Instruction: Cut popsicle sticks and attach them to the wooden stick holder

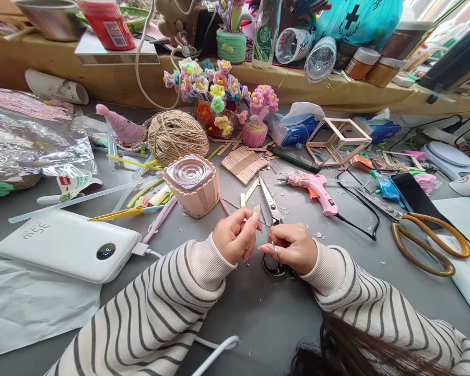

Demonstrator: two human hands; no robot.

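My left hand is closed in a pinch, thumb and finger pressed together at one end of a thin strand. My right hand grips the same thin strand, which looks like twine, though its kind is hard to make out. Under and between the hands lie scissors with black handles, partly covered by my right fingers. Just beyond my left hand stands a square cup sided with wooden sticks, with a clear ringed top. Behind it rests a ball of jute twine.
A pink glue gun and large brown-handled scissors lie right. Craft sticks and a wooden stick frame are behind. A white power bank with a cable sits left. Flowers stand before the shelf edge.
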